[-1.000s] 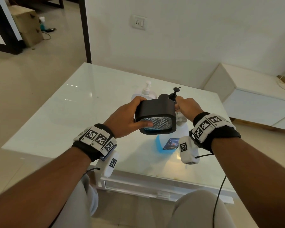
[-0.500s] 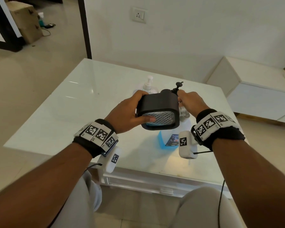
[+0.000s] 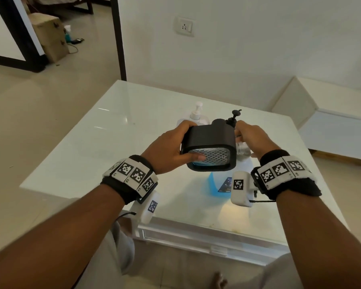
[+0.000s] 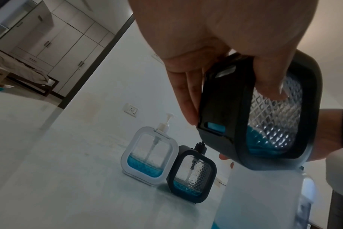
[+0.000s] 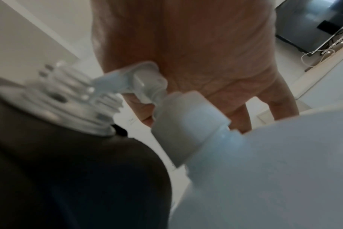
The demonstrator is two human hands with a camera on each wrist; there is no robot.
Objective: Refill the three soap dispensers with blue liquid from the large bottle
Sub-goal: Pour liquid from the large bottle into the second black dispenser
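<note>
Nearest the person, one large bottle [image 3: 218, 180] of blue liquid stands on the white tabletop [image 3: 121, 130], below both raised hands. Above it, the left hand [image 3: 167, 149] holds one black-framed dispenser [image 3: 211, 151] tilted in the air, thumb across its patterned clear face, fingers [image 4: 186, 96] curled round its far side; blue liquid pools in its low end. The right hand [image 3: 252, 138] grips the white pump [image 5: 139, 80] atop the large bottle, fingers curled round it. Farther back two more dispensers stand upright, touching: a black one [image 4: 192, 175] and a white one [image 4: 149, 155], each part-filled with blue, making three dispensers altogether.
</note>
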